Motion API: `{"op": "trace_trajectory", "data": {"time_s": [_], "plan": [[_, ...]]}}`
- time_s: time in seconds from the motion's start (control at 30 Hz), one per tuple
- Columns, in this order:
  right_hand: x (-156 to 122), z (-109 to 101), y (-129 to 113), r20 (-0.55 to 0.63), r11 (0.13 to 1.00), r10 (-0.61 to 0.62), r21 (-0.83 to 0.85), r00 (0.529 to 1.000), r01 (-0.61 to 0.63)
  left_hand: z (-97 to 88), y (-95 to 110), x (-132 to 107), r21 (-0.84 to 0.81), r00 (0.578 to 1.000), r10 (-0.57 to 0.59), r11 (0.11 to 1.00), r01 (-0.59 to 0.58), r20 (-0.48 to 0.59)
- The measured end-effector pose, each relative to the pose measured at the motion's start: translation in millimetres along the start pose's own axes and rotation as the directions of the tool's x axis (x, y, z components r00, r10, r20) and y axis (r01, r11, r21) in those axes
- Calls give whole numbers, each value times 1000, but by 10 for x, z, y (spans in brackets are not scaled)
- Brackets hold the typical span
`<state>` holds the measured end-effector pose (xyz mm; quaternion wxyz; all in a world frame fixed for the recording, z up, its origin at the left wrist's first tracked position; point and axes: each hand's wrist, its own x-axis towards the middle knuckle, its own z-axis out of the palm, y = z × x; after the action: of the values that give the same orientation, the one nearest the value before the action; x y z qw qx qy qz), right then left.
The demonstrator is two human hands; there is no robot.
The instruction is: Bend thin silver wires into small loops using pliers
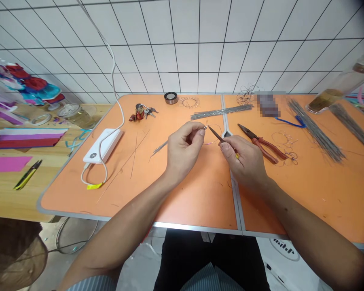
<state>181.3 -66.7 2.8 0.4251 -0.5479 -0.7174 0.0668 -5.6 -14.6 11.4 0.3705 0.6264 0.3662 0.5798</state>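
Observation:
My left hand [184,151] is closed, thumb and forefinger pinching the end of a thin wire loop [221,130]. The loop bows out to the right between my two hands, just above the orange table. In my right hand [244,159] is a slim, dark pointed tool [215,133], with a bit of yellow showing by the fingers. Its tip points at the wire end beside my left fingertips; I cannot tell if they touch. My palm hides most of its handle. Pliers with red handles [262,144] lie right of my right hand.
Bundles of straight wire [317,131] lie to the right, and another bundle [221,112] lies behind my hands. A white power bank [103,146] with a cable, keys [144,112], a tape roll [171,98] and a tilted-looking bottle [327,99] stand or lie around. A folding seam [237,202] crosses the orange table [194,202].

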Motion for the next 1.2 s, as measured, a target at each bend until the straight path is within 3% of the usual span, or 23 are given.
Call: {"op": "trace_trajectory", "data": {"time_s": [0.23,0.33,0.43,0.67,1.2], "plan": [[53,-108,19,-90,995,-72,62,993,78,-27,64,29,-19,999,-35,999,35,-5],[100,-177,101,-112,998,10,68,994,-2,-50,65,58,-116,990,-127,984,133,56],[128,-184,189,-60,999,35,18,998,-34,-64,42,88,-244,959,-247,930,275,137],[89,-46,177,-16,989,-104,-103,994,102,-32,58,110,-349,898,-391,828,439,204],[51,22,145,-29,963,-172,-214,985,162,61,10,22,-234,960,-253,933,274,116]]}}
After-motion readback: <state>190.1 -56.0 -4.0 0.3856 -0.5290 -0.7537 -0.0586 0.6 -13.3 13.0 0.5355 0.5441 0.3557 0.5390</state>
